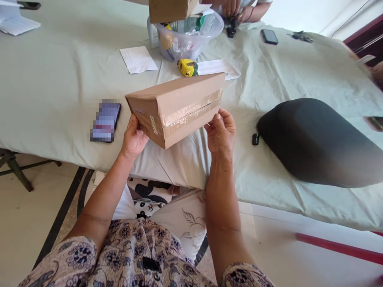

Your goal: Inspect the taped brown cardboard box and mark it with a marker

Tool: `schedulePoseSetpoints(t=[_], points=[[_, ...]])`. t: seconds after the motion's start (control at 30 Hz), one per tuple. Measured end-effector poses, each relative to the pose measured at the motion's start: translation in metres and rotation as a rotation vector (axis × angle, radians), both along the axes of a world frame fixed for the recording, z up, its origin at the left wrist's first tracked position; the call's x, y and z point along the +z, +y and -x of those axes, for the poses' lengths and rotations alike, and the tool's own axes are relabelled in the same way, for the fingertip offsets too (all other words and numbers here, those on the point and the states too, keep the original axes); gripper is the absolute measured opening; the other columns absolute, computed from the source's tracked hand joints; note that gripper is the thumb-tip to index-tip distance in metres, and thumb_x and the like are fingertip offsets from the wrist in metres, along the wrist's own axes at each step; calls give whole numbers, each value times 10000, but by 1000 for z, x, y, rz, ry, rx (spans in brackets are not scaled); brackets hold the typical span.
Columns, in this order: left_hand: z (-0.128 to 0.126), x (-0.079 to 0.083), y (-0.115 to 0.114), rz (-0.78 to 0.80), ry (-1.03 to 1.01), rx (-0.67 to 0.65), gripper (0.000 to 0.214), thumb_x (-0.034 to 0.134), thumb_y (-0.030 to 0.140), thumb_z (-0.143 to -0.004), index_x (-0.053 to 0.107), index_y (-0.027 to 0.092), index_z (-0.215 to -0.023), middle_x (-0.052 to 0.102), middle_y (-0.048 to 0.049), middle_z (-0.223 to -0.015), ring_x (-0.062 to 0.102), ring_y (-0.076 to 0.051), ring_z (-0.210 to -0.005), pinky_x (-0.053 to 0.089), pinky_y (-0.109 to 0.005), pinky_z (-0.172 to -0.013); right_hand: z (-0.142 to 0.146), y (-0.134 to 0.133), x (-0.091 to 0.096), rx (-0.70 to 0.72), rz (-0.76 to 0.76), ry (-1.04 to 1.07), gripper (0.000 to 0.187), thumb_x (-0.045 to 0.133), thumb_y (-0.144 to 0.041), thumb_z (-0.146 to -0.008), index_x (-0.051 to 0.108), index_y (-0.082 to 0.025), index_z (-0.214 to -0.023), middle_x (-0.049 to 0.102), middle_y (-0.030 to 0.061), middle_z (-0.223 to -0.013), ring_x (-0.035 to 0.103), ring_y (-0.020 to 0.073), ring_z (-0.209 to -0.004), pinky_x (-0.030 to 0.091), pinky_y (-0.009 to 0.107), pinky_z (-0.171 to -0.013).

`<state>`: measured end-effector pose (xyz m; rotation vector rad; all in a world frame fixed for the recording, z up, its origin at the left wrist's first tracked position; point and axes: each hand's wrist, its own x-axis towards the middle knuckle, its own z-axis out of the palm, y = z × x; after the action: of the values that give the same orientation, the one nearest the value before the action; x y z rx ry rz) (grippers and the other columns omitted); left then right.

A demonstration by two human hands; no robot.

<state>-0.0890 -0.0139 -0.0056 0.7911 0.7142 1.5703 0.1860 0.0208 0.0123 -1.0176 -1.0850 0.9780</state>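
A brown cardboard box [191, 99], its long seam covered with clear tape, is tilted between my two hands above the table's near edge. My left hand [134, 137] grips its left end, thumb on the near side and the other fingers hidden beneath. At the opposite end, my right hand [222, 129] pinches the lower right corner between thumb and fingers. White printed marks show on the box's left end. Left of the box lies a phone [105, 121], its screen blurred out. Just behind the box is a yellow tape measure [187, 67].
A clear plastic basin [220, 26] holds assorted items, with another cardboard box [169, 11] above it. Papers [139, 59] lie nearby. On the right are a large dark rounded object [317, 139] and a small black cap [255, 139]. Another person's hands [235, 10] work across the table.
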Motion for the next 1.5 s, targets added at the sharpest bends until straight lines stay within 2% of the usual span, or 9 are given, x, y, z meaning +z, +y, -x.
schedulePoseSetpoints(t=[0.1, 0.27, 0.37, 0.53, 0.7, 1.0, 1.2, 1.33, 1.5], points=[[-1, -3, 2, -2, -3, 0, 374, 583, 583, -964, 692, 337, -1225, 697, 26, -1391, 548, -222, -1434, 514, -421, -1183, 6, -1, -1, -14, -6, -59, 582, 715, -664, -788, 597, -390, -1289, 646, 23, -1297, 693, 219, -1124, 646, 399, -844], [-11, 2, 1, -23, 31, 91, 367, 617, 588, -943, 689, 372, -1232, 672, 50, -1423, 547, -197, -1428, 511, -392, -1176, 23, -10, -2, 4, -47, -241, 946, 735, -750, -719, 356, -441, -1528, 393, 77, -1620, 545, 349, -1404, 613, 525, -973], [-17, 9, -1, -54, 75, 136, 497, 628, 651, -906, 645, 373, -1318, 628, 26, -1484, 508, -225, -1460, 488, -409, -1185, 34, -18, -2, 60, -90, -349, 1014, 657, -831, -723, 255, -457, -1575, 304, 89, -1681, 516, 380, -1437, 617, 524, -955], [-19, 13, 0, -117, 81, 140, 569, 641, 675, -883, 606, 367, -1361, 607, -1, -1501, 468, -251, -1491, 428, -438, -1222, 44, -25, 1, 194, -106, -371, 1088, 540, -952, -665, 260, -438, -1583, 325, 96, -1685, 595, 360, -1348, 633, 486, -908], [-17, 11, 0, -74, 95, 143, 566, 645, 689, -870, 617, 379, -1343, 607, 10, -1502, 497, -243, -1465, 468, -410, -1180, 43, -23, 2, 253, -127, -383, 1117, 621, -937, -609, 312, -452, -1566, 289, 51, -1714, 648, 325, -1254, 636, 420, -841], [-14, 14, 1, -109, 127, 159, 599, 655, 712, -846, 618, 377, -1342, 616, 2, -1496, 491, -242, -1472, 417, -421, -1228, 32, -19, 5, 248, -131, -491, 1065, 687, -901, -590, 460, -409, -1506, 413, 73, -1651, 697, 260, -1091, 597, 408, -855], [-18, 13, -2, -140, 207, 225, 641, 607, 726, -868, 577, 374, -1403, 575, -15, -1538, 447, -259, -1509, 408, -426, -1233, 28, -22, 11, 213, -167, -545, 917, 638, -890, -671, 526, -421, -1451, 490, 52, -1588, 622, 327, -1249, 566, 508, -960], [-17, 14, -9, -207, 441, 320, 582, 580, 658, -924, 583, 366, -1428, 524, -1, -1584, 377, -251, -1553, 277, -410, -1306, 30, -26, 17, 157, -173, -431, 899, 526, -899, -749, 443, -420, -1506, 511, 61, -1557, 585, 346, -1317, 564, 532, -977], [-18, 22, -18, -318, 680, 403, 572, 576, 655, -923, 616, 353, -1407, 430, 18, -1649, 206, -272, -1619, 57, -469, -1350, 34, -31, 21, 78, -185, -391, 861, 458, -880, -803, 362, -442, -1538, 417, 57, -1624, 511, 366, -1416, 568, 558, -991]])
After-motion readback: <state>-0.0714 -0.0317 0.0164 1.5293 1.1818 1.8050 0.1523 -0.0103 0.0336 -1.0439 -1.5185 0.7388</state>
